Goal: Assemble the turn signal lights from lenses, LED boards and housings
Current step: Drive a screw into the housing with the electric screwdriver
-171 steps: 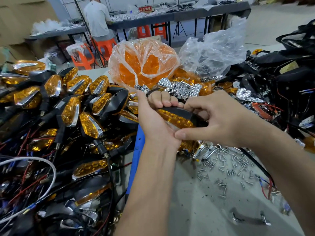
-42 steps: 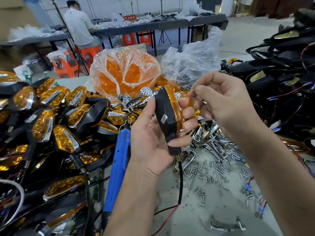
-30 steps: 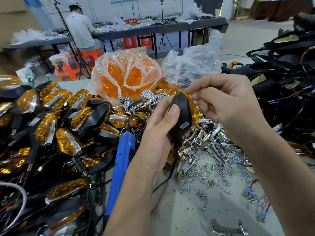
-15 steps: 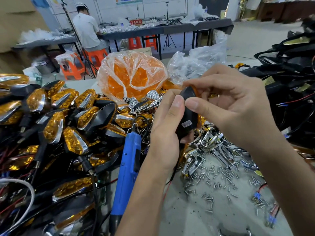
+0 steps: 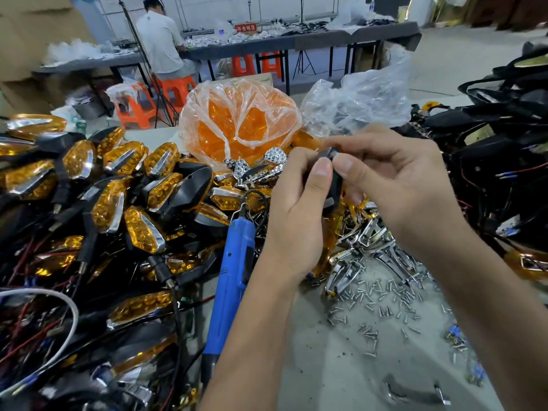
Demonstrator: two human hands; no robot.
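My left hand (image 5: 296,209) grips a black turn signal housing (image 5: 335,185) upright above the bench, its back toward me; only a narrow strip shows between my hands. My right hand (image 5: 394,185) meets it from the right, thumb and forefinger pinching at the housing's top end. Whether a screw sits under those fingertips I cannot see. The amber lens side faces away and is hidden.
A heap of finished amber lights with wires (image 5: 98,209) fills the left. A blue electric screwdriver (image 5: 231,280) lies beside my left forearm. Loose screws (image 5: 382,304) and chrome trims (image 5: 364,244) lie below. A bag of amber lenses (image 5: 240,123) stands behind, black housings (image 5: 498,161) at right.
My left hand turned the light so its black back faces me. My right hand came in from the right and now pinches at the housing's top end.
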